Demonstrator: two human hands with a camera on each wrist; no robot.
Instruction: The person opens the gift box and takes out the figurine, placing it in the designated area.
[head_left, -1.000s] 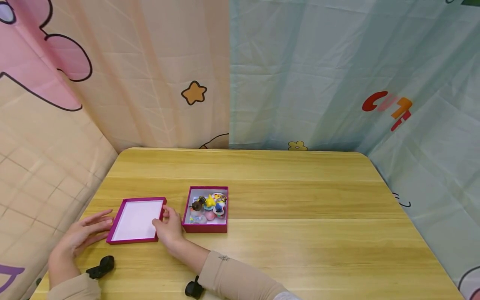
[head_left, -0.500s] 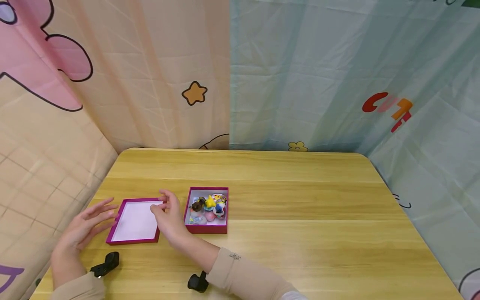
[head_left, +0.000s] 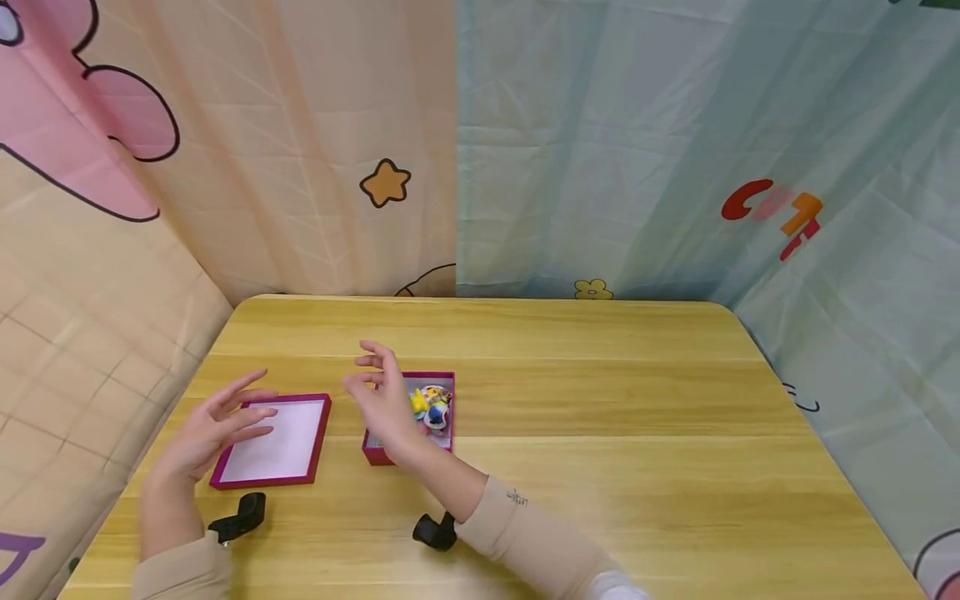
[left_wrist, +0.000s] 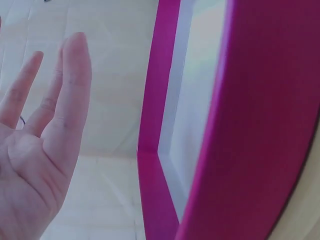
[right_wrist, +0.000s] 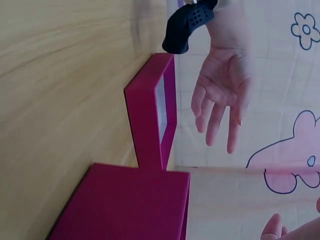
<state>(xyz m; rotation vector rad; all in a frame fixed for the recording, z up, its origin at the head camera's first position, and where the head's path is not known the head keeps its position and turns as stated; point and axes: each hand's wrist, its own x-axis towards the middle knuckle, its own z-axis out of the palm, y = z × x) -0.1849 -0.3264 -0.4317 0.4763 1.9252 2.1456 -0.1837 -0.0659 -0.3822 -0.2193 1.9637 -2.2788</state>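
My left hand (head_left: 206,437) hovers over the left side of a shallow magenta tray-like lid (head_left: 288,450) with a white inside, its fingers spread and holding nothing. In the left wrist view that hand's loose fingers (left_wrist: 70,95) stand apart from the magenta wall (left_wrist: 255,125). My right hand (head_left: 392,412) hangs above a deeper magenta box (head_left: 377,457), fingers slightly bent and free of any object. It hides the left part of the box. Several small colourful toy figurines (head_left: 433,408) show inside, a yellow one among them. Only fingertips (right_wrist: 272,227) of the right hand appear in its wrist view.
Lid and box stand side by side on the left half of a wooden table (head_left: 600,400), a narrow gap between them. Printed curtains (head_left: 585,150) hang behind and beside the table. A black wrist camera (head_left: 247,512) sits on each forearm.
My right hand has left the lid's right edge and moved right and up over the box. My left hand has risen from the lid's left edge and shifted right above it.
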